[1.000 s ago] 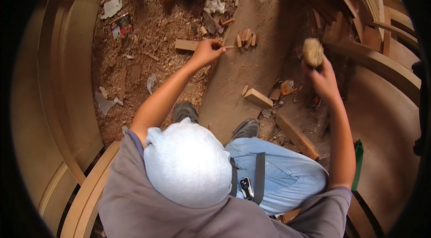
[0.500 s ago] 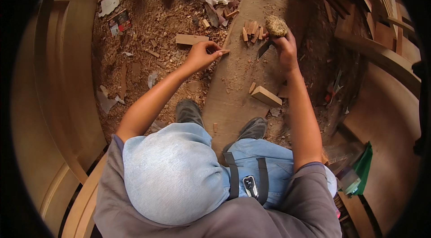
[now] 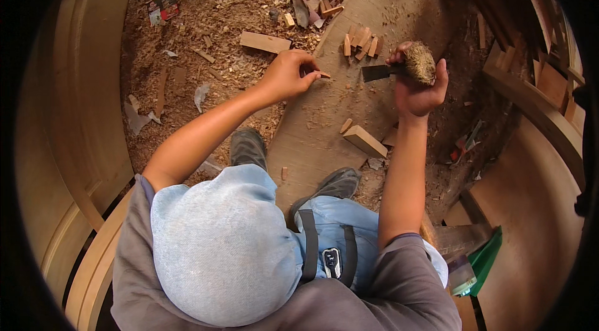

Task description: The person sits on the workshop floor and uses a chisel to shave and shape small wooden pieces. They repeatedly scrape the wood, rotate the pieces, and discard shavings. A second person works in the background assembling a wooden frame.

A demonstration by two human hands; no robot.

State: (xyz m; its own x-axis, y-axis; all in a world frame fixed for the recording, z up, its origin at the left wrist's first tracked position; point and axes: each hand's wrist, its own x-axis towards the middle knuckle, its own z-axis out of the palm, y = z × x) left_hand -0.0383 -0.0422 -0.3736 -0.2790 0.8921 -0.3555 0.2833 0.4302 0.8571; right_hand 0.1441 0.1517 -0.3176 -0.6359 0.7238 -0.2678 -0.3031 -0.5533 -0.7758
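Slanting beneath the left hand [image 3: 289,76], the left edge of a board [image 3: 312,134] meets wood shavings [image 3: 215,87] on that hand's outer side. Dusty board lies between the two hands, and more stretches from the left hand toward the shoes [image 3: 248,147]. The left hand pinches a small stick [image 3: 323,74] between thumb and fingertips, its free end pointing toward the right hand [image 3: 415,99]. That hand cups a chisel [image 3: 376,73], thumb out to one side, fingers at the other, blade pointing toward the left hand. Counted: one stick pinched, one chisel, two shoes, one block [image 3: 365,141] with one peg [image 3: 346,125] beside it, nearer the body than either hand. Beyond the stick sits a cluster of wood pieces [image 3: 363,41], too overlapped to count surely.
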